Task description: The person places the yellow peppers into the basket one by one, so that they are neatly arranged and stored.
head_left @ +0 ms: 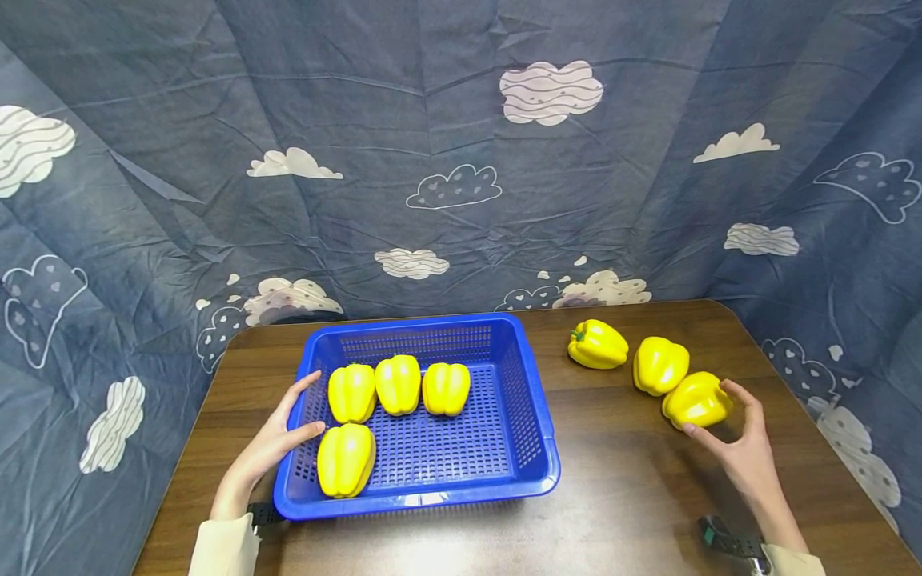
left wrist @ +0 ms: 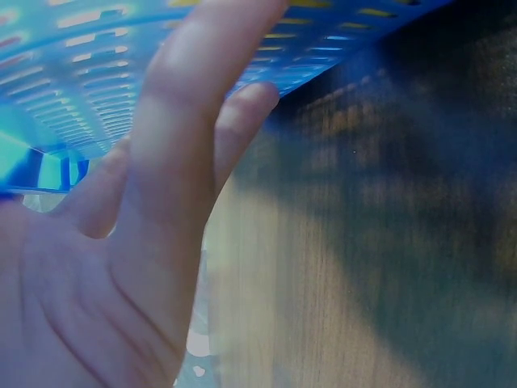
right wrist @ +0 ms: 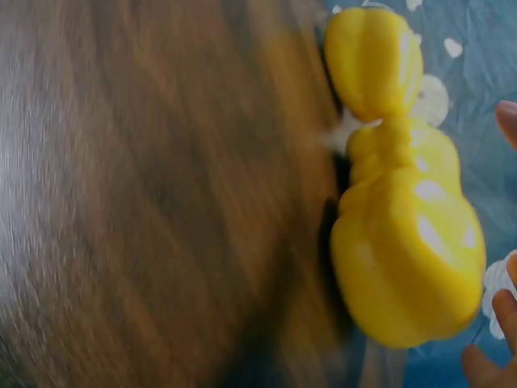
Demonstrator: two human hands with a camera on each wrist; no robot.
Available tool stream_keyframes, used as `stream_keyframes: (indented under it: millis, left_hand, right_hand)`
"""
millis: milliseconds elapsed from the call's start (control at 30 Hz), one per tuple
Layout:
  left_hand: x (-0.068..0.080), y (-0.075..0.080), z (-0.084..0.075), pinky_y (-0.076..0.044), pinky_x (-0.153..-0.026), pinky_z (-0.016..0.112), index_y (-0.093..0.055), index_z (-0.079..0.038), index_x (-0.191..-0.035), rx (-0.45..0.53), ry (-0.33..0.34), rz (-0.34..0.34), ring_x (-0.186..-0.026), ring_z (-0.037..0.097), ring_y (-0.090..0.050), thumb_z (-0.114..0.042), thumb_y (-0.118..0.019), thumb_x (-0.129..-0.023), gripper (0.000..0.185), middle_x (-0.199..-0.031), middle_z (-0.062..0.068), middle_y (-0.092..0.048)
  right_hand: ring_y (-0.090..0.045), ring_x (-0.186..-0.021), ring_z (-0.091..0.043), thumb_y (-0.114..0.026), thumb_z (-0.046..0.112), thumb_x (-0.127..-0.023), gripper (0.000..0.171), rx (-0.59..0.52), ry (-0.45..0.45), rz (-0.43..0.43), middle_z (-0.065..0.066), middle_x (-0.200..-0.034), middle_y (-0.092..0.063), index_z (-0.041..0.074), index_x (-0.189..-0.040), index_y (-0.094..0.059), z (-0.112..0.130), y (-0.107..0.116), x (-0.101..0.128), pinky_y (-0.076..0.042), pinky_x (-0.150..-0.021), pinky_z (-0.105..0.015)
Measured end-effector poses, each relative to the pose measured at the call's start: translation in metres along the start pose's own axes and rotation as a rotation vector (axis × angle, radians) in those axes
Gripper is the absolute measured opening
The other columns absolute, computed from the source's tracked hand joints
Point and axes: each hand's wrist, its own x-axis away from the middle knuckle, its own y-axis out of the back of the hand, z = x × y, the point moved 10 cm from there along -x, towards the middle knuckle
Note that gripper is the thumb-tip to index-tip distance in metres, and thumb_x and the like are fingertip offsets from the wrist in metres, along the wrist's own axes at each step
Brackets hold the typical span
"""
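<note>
Spanning pepper (head_left: 695,400), right grip (head_left: 747,446) wide; second pepper (head_left: 660,366) alongside; left grip (head_left: 272,435) spread at basket (head_left: 475,494)

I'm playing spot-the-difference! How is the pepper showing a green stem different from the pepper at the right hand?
In the head view, the stemmed pepper shows its stem; the other pepper shows none. The stemmed pepper lies nearer the blue basket; the other pepper lies farther away. Both are shiny and yellow.

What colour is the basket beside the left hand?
The basket is blue; the head view shows it best.
</note>
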Motion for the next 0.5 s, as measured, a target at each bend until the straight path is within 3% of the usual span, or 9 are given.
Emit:
stream_keyframes:
  millis: [200, 500]
  left_hand:
    - [0.0, 0.0, 0.0, -0.051, -0.082, 0.052, -0.016, -0.022, -0.152, 0.003, 0.002, 0.001, -0.127, 0.054, -0.032, -0.011, -0.057, -0.093, 0.073, -0.153, 0.024, -0.009]
    - [0.0, 0.0, 0.001, -0.051, -0.082, 0.052, -0.016, -0.022, -0.152, 0.01, 0.005, 0.005, -0.127, 0.054, -0.032, -0.011, -0.057, -0.093, 0.073, -0.153, 0.024, -0.01]
  right_hand:
    - [-0.019, -0.138, -0.03, -0.074, 0.005, -0.078, 0.087, 0.078, -0.037, -0.022, -0.025, -0.144, -0.028, 0.001, -0.148, -0.023, -0.014, 0.003, -0.005, -0.008, -0.111, -0.027]
    - [-0.014, -0.139, -0.04, -0.074, 0.005, -0.078, 0.09, 0.085, -0.081, -0.023, -0.029, -0.146, -0.021, -0.001, -0.149, -0.019, -0.032, 0.0, -0.009, -0.007, -0.112, -0.034]
